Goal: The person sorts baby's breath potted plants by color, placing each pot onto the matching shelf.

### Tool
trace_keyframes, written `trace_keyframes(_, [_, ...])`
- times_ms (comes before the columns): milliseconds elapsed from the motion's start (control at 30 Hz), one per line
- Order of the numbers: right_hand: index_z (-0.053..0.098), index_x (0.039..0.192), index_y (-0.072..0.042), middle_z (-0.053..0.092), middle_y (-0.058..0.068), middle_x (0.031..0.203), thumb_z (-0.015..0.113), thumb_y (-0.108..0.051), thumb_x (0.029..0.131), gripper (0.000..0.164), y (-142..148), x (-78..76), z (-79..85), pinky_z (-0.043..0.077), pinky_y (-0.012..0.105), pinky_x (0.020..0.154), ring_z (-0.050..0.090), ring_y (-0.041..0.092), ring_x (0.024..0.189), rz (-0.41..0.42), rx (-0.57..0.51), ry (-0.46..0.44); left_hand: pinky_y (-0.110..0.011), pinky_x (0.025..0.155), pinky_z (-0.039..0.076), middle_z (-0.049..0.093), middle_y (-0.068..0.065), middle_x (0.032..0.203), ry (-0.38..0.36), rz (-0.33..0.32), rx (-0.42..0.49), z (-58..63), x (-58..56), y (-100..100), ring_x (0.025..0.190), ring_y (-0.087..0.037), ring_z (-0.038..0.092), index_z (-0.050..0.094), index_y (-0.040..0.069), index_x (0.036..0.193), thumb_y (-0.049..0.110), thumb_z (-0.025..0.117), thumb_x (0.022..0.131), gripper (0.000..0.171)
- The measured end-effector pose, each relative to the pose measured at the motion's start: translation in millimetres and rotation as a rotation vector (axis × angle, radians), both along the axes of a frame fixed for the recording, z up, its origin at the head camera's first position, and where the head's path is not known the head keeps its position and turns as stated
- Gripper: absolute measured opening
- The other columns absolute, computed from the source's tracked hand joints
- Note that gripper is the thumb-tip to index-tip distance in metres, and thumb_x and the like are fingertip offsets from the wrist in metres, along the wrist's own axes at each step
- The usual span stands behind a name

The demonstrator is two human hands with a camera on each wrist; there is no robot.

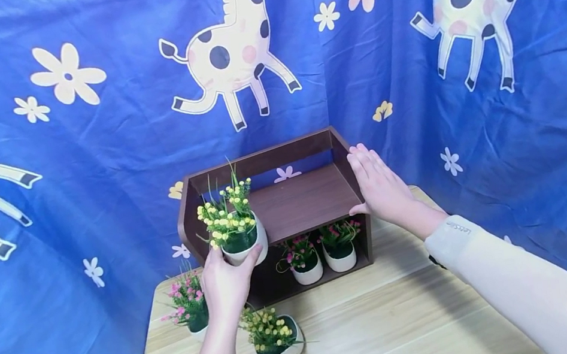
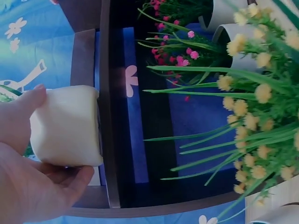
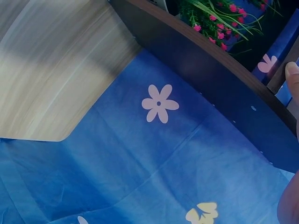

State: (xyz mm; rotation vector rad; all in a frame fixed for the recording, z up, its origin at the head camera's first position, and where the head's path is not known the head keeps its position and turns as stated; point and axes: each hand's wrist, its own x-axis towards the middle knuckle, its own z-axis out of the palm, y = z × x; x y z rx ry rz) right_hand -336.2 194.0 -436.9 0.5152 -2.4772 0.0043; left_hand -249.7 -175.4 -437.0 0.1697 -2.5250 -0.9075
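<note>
My left hand grips a white pot of yellow flowers between thumb and fingers. The pot is at the left front of the upper board of a dark brown two-tier shelf. In the left wrist view the base of the white pot is right at the board's edge. My right hand rests with straight fingers along the shelf's right side panel, thumb near the front edge of the upper board. The right wrist view shows only part of that hand beside the dark side panel.
Two white pots with pink flowers stand at the lower tier's right. On the wooden table, another yellow-flower pot stands in front of the shelf, and a pink-flower pot is at its left. A blue patterned curtain hangs behind.
</note>
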Motion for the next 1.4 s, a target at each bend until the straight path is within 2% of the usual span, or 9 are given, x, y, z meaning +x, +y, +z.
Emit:
trace_keyframes(167, [0.016, 0.157, 0.001, 0.019, 0.021, 0.166, 0.09, -0.065, 0.057, 0.141, 0, -0.3, 0.7, 0.014, 0.047, 0.131, 0.012, 0.035, 0.158, -0.006, 0.002, -0.01, -0.059, 0.093, 0.048, 0.064, -0.018, 0.127, -0.07, 0.007, -0.019, 9.1, -7.8, 1, 0.12, -0.041, 0.061, 0.052, 0.007, 0.14, 0.073, 0.069, 0.078, 0.092])
trace_keyframes(333, [0.017, 0.157, 0.001, 0.02, 0.022, 0.166, 0.09, -0.064, 0.056, 0.141, 0, -1.3, -0.3, 0.016, 0.047, 0.13, 0.013, 0.035, 0.158, 0.002, -0.003, -0.003, -0.056, 0.098, 0.049, 0.06, -0.017, 0.136, -0.111, -0.01, 0.02, 10.6, -16.4, 1, 0.128, -0.039, 0.057, 0.045, 0.008, 0.147, 0.072, 0.07, 0.079, 0.097])
trace_keyframes(533, [0.016, 0.157, 0.001, 0.018, 0.021, 0.167, 0.089, -0.065, 0.058, 0.14, 0, 0.6, 1.6, 0.014, 0.046, 0.131, 0.012, 0.034, 0.158, -0.006, 0.0, -0.02, -0.057, 0.093, 0.05, 0.061, -0.024, 0.135, -0.113, 0.022, 0.05, 10.1, -27.6, 0, 0.122, -0.044, 0.06, 0.041, 0.003, 0.146, 0.071, 0.074, 0.075, 0.104])
trace_keyframes(700, [0.016, 0.157, 0.0, 0.018, 0.02, 0.167, 0.09, -0.062, 0.058, 0.138, 0, 2.7, 3.6, 0.013, 0.046, 0.131, 0.011, 0.034, 0.159, -0.007, -0.013, -0.03, -0.058, 0.095, 0.05, 0.062, -0.026, 0.135, -0.113, 0.025, -0.004, 12.9, -36.8, -1, 0.12, -0.047, 0.06, 0.042, 0.0, 0.146, 0.068, 0.075, 0.076, 0.103])
trace_keyframes(867, [0.017, 0.157, 0.0, 0.018, 0.021, 0.167, 0.09, -0.062, 0.059, 0.138, -1, 3.7, 4.1, 0.013, 0.046, 0.131, 0.011, 0.034, 0.159, -0.001, -0.018, -0.04, -0.059, 0.098, 0.049, 0.061, -0.028, 0.136, -0.124, 0.029, -0.045, 16.1, -39.2, -1, 0.121, -0.048, 0.06, 0.041, -0.002, 0.148, 0.065, 0.076, 0.077, 0.103])
trace_keyframes(1133, [0.016, 0.157, 0.001, 0.017, 0.021, 0.167, 0.09, -0.062, 0.059, 0.138, -3, 4.2, 3.5, 0.012, 0.046, 0.131, 0.011, 0.034, 0.159, 0.0, -0.023, -0.043, -0.058, 0.099, 0.05, 0.061, -0.029, 0.135, -0.125, 0.027, -0.049, 17.9, -39.3, -1, 0.121, -0.048, 0.06, 0.042, -0.002, 0.147, 0.063, 0.076, 0.078, 0.101])
trace_keyframes(1400, [0.017, 0.157, 0.0, 0.018, 0.02, 0.167, 0.092, -0.061, 0.057, 0.139, -3, 3.6, 1.8, 0.012, 0.046, 0.131, 0.011, 0.033, 0.159, 0.009, -0.039, -0.032, -0.058, 0.102, 0.048, 0.059, -0.029, 0.138, -0.151, 0.016, -0.038, 19.0, -44.9, -1, 0.125, -0.048, 0.058, 0.039, -0.003, 0.149, 0.063, 0.073, 0.081, 0.1])
